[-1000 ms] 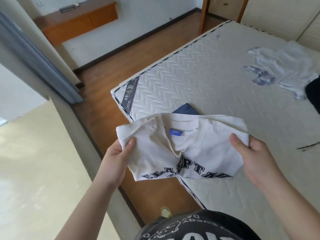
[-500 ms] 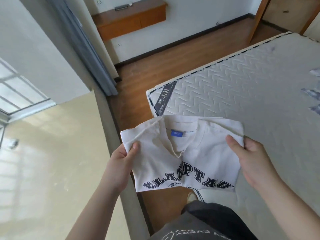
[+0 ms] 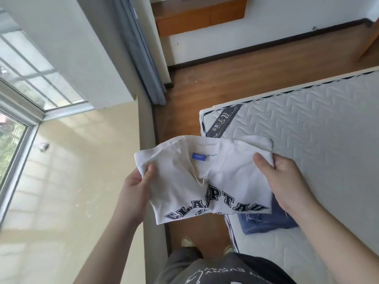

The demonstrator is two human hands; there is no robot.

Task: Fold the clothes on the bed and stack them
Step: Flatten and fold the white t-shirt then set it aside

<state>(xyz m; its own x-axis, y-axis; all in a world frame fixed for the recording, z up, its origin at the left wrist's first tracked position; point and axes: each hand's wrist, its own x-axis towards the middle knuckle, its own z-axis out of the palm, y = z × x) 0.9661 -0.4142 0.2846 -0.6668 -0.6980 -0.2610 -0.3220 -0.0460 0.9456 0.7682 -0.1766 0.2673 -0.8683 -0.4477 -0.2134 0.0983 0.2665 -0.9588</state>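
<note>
- A home bedroom: a bare quilted mattress lies on the bed.
- Wood-plank floor, grey curtain beside a window.
- A wall-mounted wooden shelf.

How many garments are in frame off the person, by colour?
White T-shirt with dark lettering, held by the left hand and right hand: 1
Blue denim garment, folded on the mattress: 1
Total: 2
</note>
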